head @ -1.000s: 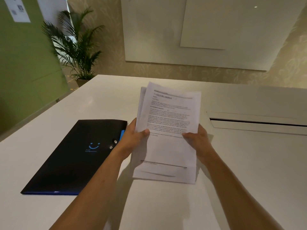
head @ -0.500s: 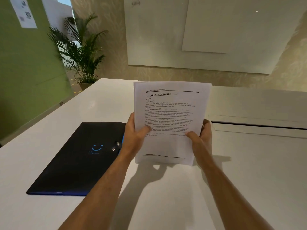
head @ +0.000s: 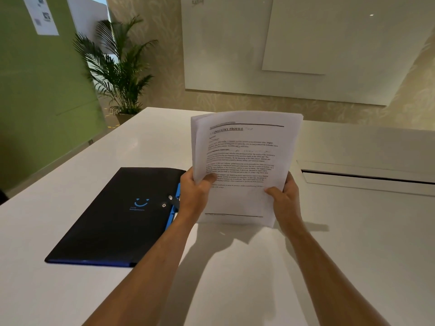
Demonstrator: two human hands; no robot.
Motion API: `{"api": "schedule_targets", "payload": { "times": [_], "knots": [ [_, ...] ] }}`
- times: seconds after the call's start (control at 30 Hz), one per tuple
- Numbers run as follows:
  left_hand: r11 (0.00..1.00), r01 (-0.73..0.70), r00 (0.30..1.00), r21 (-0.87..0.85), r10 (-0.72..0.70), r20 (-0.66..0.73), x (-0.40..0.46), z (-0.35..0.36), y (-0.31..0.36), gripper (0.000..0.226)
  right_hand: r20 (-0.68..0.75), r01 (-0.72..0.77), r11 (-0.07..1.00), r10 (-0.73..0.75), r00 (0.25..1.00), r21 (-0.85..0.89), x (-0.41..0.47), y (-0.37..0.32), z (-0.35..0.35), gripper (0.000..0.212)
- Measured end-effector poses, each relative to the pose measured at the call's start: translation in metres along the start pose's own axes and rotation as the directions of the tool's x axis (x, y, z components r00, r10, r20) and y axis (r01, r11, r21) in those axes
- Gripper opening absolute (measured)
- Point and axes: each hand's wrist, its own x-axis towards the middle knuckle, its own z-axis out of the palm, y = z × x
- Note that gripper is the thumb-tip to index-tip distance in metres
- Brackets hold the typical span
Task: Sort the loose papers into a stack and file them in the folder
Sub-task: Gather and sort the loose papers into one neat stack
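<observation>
Bare table (head: 341, 255) from my 3 to 6 o'clock, easy reach. Folder (head: 113, 217) sits at 9, slot (head: 367, 176) at 2, plant (head: 122, 67) past 11.

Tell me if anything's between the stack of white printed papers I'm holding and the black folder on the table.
Nothing lies between the stack of white printed papers and the black folder. The folder's flap looks closed by its snap strap, and the left hand overlaps that edge.
</observation>
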Motion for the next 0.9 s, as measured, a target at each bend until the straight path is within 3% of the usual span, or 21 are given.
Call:
{"api": "schedule_targets", "payload": {
  "times": [0.2, 0.57, 0.73, 0.9],
  "knots": [
    [1.0, -0.002, 1.0, 0.009, 0.002, -0.009, -0.002, -0.006, -0.004, 0.028, -0.028, 0.044, 0.996, -0.046, 0.999, -0.075, -0.009, 0.003, 0.007, 0.049],
    [0.999, 0.053, 0.999, 0.004, -0.053, 0.015, -0.007, -0.01, -0.009, 0.045, -0.011, -0.003, 1.0, 0.003, 1.0, 0.003, -0.012, 0.012, 0.004, 0.045],
    [0.999, 0.037, 0.999, 0.016, -0.037, -0.015, -0.012, -0.013, -0.016, 0.039, -0.018, -0.029, 0.998, 0.03, 0.999, 0.048, -0.012, 0.014, 0.005, 0.046],
    [0.992, 0.024, 1.0, 0.127, -0.022, -0.016, -0.01, -0.014, -0.019, 0.04, 0.021, -0.03, 0.999, 0.031, 0.999, -0.027, -0.01, 0.013, 0.004, 0.042]
  ]
}}
